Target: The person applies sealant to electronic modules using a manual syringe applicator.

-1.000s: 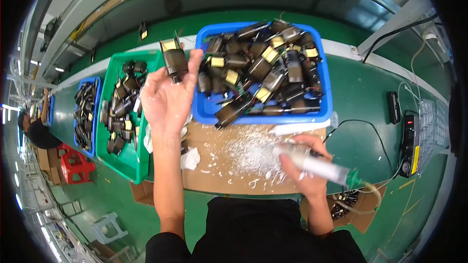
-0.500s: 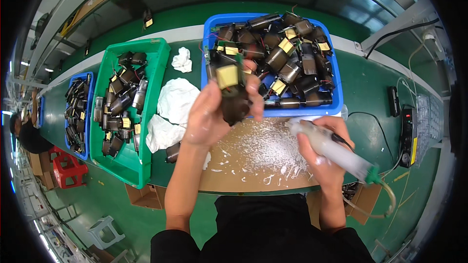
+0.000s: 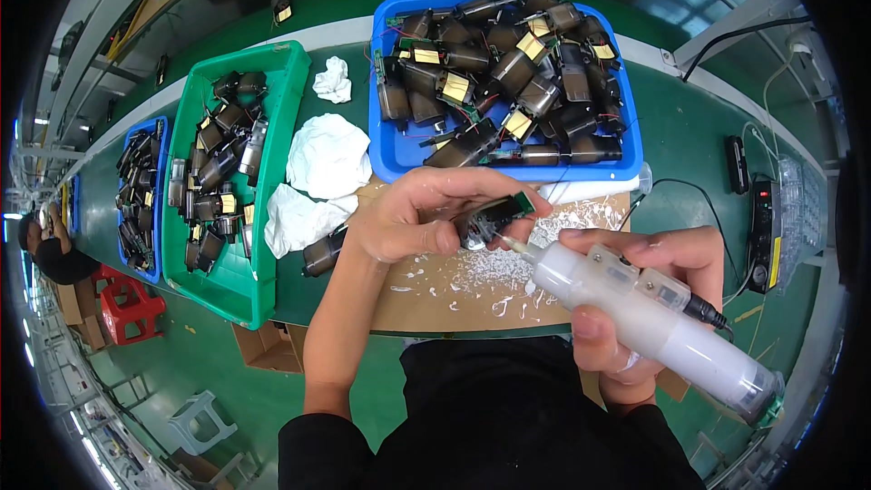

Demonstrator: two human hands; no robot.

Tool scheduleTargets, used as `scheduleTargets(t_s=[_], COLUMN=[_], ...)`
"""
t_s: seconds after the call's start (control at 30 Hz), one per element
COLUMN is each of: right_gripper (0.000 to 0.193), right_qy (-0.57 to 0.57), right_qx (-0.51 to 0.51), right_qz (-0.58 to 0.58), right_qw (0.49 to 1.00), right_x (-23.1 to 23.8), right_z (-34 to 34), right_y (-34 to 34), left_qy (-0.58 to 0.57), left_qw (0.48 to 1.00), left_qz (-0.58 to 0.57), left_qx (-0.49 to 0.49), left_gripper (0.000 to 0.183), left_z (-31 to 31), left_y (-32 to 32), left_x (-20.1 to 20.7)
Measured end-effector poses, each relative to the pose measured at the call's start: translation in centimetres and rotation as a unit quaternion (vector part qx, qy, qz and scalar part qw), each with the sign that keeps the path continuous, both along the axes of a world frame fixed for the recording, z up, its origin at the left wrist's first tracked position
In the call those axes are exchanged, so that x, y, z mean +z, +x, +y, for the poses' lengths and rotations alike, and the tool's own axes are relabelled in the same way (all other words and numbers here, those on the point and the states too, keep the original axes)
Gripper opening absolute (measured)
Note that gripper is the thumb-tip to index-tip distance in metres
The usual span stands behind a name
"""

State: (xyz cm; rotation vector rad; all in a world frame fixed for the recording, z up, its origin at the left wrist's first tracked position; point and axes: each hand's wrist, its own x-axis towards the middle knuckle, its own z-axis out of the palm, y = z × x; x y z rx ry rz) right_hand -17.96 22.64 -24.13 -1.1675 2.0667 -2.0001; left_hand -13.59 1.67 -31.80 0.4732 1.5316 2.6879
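My left hand (image 3: 399, 218) is closed around a dark translucent plastic housing with a small green circuit board (image 3: 497, 214), held above the brown board. In my right hand (image 3: 697, 259) is a thick dispensing syringe (image 3: 640, 318) filled with white paste. A black cable runs from the small switch box on its side. The syringe's narrow nozzle (image 3: 519, 245) points left and reaches the near end of the housing; whether it touches cannot be made out. My fingers hide much of the housing. White paste is smeared over the brown board (image 3: 422, 304) beneath both hands.
A blue bin (image 3: 626, 163) piled with similar housings stands beyond my hands. Left are a green tray (image 3: 265, 295) and a smaller blue bin (image 3: 161, 209), both holding housings. White cloths (image 3: 328, 156) and one loose housing (image 3: 322, 254) lie between. A black power box (image 3: 764, 245) sits right.
My left hand has drawn the housing nearer and turned it over. My right hand has raised the syringe, and its nozzle now meets the housing's end in view.
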Motion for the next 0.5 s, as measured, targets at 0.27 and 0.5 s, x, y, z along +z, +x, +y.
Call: scheduleTargets(t_s=[0.27, 0.5], right_gripper=[0.052, 0.052], right_qy=[0.008, 0.015], right_qx=[0.054, 0.054], right_qz=[-0.027, -0.057], right_qw=[0.998, 0.997], right_x=[0.1, -0.2], right_z=[0.1, -0.2], right_y=[-0.3, 0.1], left_qy=[-0.017, -0.021], left_qw=[0.998, 0.994], left_qz=[-0.036, 0.017], left_qx=[-0.047, -0.105], left_gripper=[0.083, 0.074], left_z=[0.1, -1.1], left_y=[0.0, -0.2], left_x=[1.0, 0.1])
